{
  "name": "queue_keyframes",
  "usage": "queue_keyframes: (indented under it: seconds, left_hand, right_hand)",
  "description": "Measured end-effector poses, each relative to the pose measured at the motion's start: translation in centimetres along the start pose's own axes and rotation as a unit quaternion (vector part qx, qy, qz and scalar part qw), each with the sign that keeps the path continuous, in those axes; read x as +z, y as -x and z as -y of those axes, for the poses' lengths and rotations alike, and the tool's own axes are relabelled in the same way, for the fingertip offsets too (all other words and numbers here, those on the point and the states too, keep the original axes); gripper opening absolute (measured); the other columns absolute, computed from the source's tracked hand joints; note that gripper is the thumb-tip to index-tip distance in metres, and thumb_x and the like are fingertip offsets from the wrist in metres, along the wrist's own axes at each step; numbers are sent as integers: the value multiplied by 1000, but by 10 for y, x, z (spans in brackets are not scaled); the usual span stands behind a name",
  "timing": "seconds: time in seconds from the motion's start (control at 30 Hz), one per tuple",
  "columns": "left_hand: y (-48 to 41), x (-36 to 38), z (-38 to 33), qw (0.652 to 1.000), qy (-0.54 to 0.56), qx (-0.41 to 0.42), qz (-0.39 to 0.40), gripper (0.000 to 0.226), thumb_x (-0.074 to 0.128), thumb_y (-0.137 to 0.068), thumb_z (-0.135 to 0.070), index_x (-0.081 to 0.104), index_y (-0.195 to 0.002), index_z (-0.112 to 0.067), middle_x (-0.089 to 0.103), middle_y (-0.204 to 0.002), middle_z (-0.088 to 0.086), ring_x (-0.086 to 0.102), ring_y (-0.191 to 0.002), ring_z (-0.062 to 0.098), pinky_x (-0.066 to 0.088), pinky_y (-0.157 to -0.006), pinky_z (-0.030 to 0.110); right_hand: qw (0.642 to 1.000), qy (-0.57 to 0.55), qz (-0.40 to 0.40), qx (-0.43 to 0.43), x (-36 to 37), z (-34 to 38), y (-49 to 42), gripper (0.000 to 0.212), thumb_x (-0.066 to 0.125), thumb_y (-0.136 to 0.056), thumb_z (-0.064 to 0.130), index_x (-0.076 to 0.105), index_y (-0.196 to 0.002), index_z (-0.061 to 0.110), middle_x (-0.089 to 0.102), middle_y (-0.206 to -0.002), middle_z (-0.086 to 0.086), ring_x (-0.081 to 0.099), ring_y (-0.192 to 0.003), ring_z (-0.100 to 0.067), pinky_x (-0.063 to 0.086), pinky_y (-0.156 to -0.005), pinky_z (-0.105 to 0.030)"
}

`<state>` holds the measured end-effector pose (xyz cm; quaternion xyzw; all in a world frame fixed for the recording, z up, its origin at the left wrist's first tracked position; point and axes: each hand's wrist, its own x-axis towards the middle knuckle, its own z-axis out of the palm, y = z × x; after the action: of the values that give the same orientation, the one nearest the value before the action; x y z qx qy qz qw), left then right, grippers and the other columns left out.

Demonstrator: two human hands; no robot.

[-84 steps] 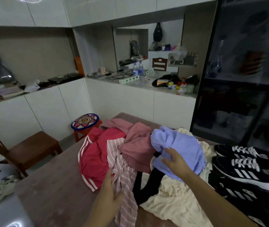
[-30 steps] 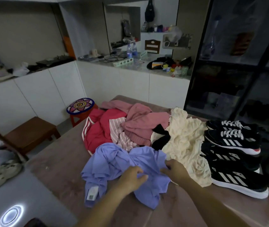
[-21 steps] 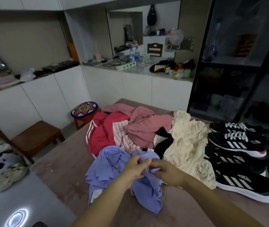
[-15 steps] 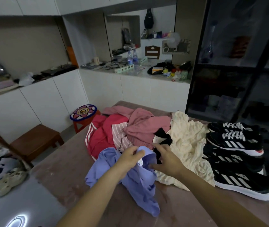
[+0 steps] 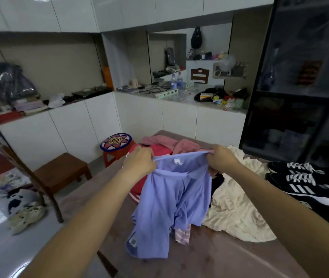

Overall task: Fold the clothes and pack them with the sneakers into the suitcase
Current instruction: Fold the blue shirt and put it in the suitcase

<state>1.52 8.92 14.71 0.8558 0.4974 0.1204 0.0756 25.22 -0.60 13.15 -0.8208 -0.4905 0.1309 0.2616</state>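
Head view: my left hand (image 5: 139, 160) and right hand (image 5: 222, 158) both have fingers curled tight. Each pinches one end of the top edge of the lilac shirt (image 5: 171, 201), held up over the middle of the table (image 5: 209, 257). The shirt hangs straight down from my fingers, long axis vertical, its crumpled bottom reaching the surface toward the near edge. My hands are level and equally near it. The pink-red pile (image 5: 159, 149) is behind, the cream garment (image 5: 238, 205) just right, the sneakers (image 5: 302, 183) along the right edge. No suitcase is in view. Next, I judge, I lay the shirt flat toward the near edge.
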Motion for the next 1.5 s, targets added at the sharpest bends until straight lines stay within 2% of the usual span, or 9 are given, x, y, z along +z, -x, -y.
queue_keyframes:
  seconds: [0.13, 0.23, 0.47, 0.7, 0.8, 0.9, 1.1, 1.3, 1.5]
  left_hand:
    - [-1, -18, -5, 940, 322, -106, 49, 12, 49, -92, -17, 57, -90, -9, 57, -67, 10, 56, -42, 17, 41, -40, 21]
    - [1, -31, -5, 837, 529, -136, 34, 11, 50, -94, -21, 54, -94, -10, 58, -80, 10, 66, -55, 15, 53, -50, 24]
    - [-1, -35, 11, 964, 230, 130, 26, 24, 75, -76, -25, 55, -68, -34, 53, -57, -18, 45, -51, -5, 33, -49, 14]
    - [10, -8, -5, 919, 392, 11, 41, 17, 40, -96, -13, 48, -111, -16, 56, -81, 1, 63, -58, 21, 46, -40, 22]
    - [11, -6, -17, 890, 454, -20, 33, 13, 35, -101, -20, 38, -113, -16, 53, -87, 5, 63, -54, 19, 52, -48, 31]
    - [17, -16, -26, 941, 323, 97, -6, 25, 64, -88, -25, 43, -97, -14, 56, -84, 5, 56, -65, 17, 47, -58, 36]
    - [38, -54, -52, 982, 66, 153, -85, 11, 63, -79, -14, 58, -72, -8, 62, -76, 16, 60, -79, 36, 39, -60, 32]
    - [65, -109, -85, 975, 177, 100, -91, 20, 64, -81, -12, 50, -67, -8, 65, -61, 16, 68, -59, 25, 57, -63, 35]
    - [107, -145, -116, 961, 186, 134, -158, 8, 68, -81, -9, 67, -83, -1, 65, -64, 11, 53, -39, -3, 40, -43, 10]
  right_hand:
    - [950, -304, 45, 56, -15, 15, 9, 20, 42, -94, 9, 59, -92, -2, 67, -62, -17, 69, -54, -22, 51, -43, -23]
    - [922, -370, 113, -9, -34, 15, 14, 22, 63, -88, 8, 61, -102, -8, 71, -89, -22, 72, -85, -24, 59, -74, -30]
    - [988, -36, -108, -106, -36, 14, 26, 6, 68, -75, 10, 64, -71, 8, 63, -72, -12, 56, -70, -31, 41, -57, -32]
    - [974, -192, -102, -64, -34, 8, 52, 17, 62, -90, 18, 50, -85, 6, 67, -74, -14, 69, -60, -22, 58, -58, -35]
    - [990, -80, -88, -76, -46, 4, 68, 20, 71, -80, 12, 52, -76, 17, 63, -71, -3, 64, -68, -23, 50, -59, -28]
    - [987, 66, -123, -76, -61, -2, 82, 23, 62, -73, 2, 50, -58, 14, 55, -60, -1, 53, -68, -27, 37, -52, -23]
    - [966, -31, -245, -77, -107, -12, 116, 21, 43, -91, 7, 49, -71, 10, 57, -60, -6, 61, -50, -21, 45, -47, -18]
    - [958, 4, -264, -109, -174, -23, 154, 10, 55, -92, 17, 57, -90, 8, 65, -78, -14, 65, -68, -28, 52, -66, -36]
    - [938, 73, -311, -132, -221, -35, 196, 16, 49, -89, 10, 61, -95, 1, 63, -86, -18, 55, -80, -34, 40, -67, -36]
